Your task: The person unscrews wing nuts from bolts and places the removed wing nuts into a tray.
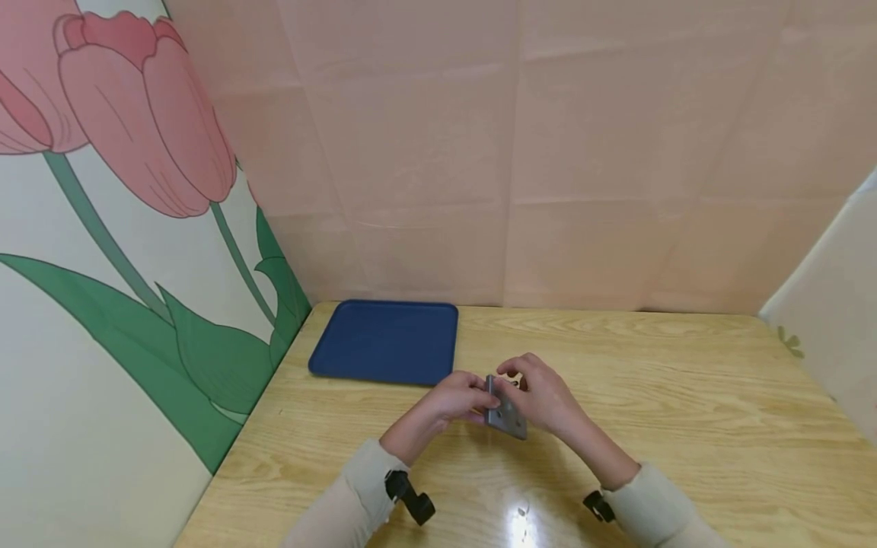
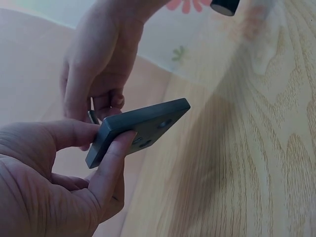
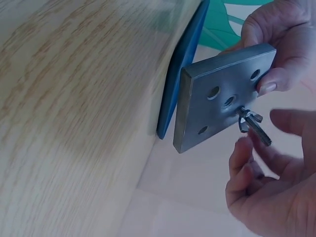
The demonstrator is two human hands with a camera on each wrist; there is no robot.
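Observation:
My left hand (image 1: 455,397) grips one edge of a square grey metal plate (image 1: 508,420) between thumb and fingers, holding it tilted above the table. Several round holes pierce the plate, as the right wrist view shows. From one of them a threaded bolt (image 3: 262,137) sticks out, with a wing nut (image 3: 243,122) on it close to the plate's face. Around the bolt's free end, the thumb and loosely bent fingers of my right hand (image 3: 281,192) are spread. The thumb is apart from the wing nut; whether the index fingertip touches it, I cannot tell.
A dark blue tray (image 1: 387,342) lies at the back left of the wooden table (image 1: 671,411). A pink cloth (image 1: 548,152) hangs behind the table, and a tulip-printed panel (image 1: 137,228) stands along the left side.

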